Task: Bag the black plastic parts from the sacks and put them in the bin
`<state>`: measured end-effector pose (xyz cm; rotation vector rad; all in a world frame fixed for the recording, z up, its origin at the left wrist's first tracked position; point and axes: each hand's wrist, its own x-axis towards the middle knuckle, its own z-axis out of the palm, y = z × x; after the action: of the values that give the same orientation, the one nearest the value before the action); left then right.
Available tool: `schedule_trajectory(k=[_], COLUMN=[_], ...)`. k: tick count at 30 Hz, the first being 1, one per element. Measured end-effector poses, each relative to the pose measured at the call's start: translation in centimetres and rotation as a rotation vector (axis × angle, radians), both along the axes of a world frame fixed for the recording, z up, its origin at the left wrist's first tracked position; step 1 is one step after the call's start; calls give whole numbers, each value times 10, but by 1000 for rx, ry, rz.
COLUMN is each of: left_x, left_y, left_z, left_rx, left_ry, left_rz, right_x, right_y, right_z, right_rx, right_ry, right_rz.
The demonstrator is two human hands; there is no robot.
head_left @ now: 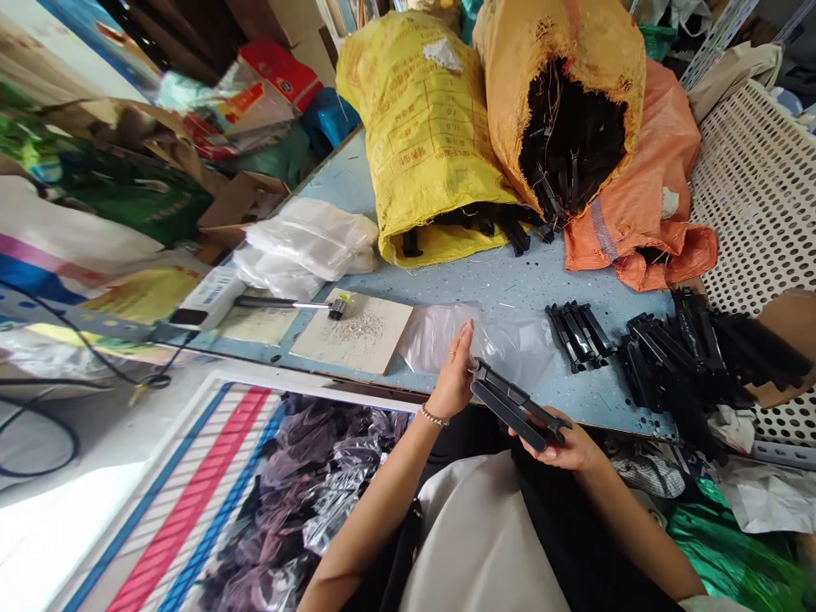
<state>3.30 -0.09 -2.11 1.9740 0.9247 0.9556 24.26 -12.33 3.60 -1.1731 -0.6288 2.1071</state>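
Observation:
My right hand (564,444) holds a small stack of long black plastic parts (510,408) over my lap, fingers wrapped round the near end. At the far end of the stack, my left hand (454,374) stands upright with its fingers stretched out, its palm side against or very close to the parts. A bracelet circles the left wrist. Just beyond both hands, clear plastic bags (510,344) lie flat on the blue-grey table (523,285). To the right is a short row of similar black parts (579,336), beside a larger heap (676,365) of them.
A hammer (286,303) rests on a pale board (357,340) strewn with crumbs. Behind stand a yellow sack (433,136) and an orange-brown sack (561,42), both showing black parts. Folded plastic bags (312,238) lie left; a perforated white basket (752,195) is right. Below, a striped bag (191,493) holds dark bundles.

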Motion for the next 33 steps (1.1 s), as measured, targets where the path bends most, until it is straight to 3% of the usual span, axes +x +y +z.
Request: schedule_trajectory(k=[5, 8, 14, 17, 22, 24, 26, 29, 30, 31, 33], left_x=[13, 21, 38, 46, 61, 59, 40, -31, -63, -97, -159], left_y=[4, 4, -12, -31, -63, -65, -62, -56, -57, -60, -73], left_z=[-5, -6, -4, 0, 8, 17, 35, 69, 78, 83, 81], left_rx=[-201, -146, 144, 240, 317, 309, 246, -36, -152, -282, -502], left_ry=[-156, -139, -31, 27, 81, 51, 15, 47, 87, 179, 387], left_rz=[-39, -86, -87, -145, -346, -338, -311, -153, -78, -83, -108], right_x=[14, 12, 1, 1, 0, -5, -9, 2, 12, 25, 53], right_y=[-26, -32, -18, -7, 13, 14, 12, 16, 20, 27, 44], right_z=[12, 7, -14, -14, -4, 3, 9, 15, 15, 13, 4], right_rx=[-49, -17, -5, 114, 430, 487, 500, 512, 542, 579, 632], right_ry=[56, 69, 42, -190, -917, -970, -805, -555, -624, -788, -1279], right_rz=[147, -18, -259, -358, -452, -414, -286, -28, -18, -59, -237])
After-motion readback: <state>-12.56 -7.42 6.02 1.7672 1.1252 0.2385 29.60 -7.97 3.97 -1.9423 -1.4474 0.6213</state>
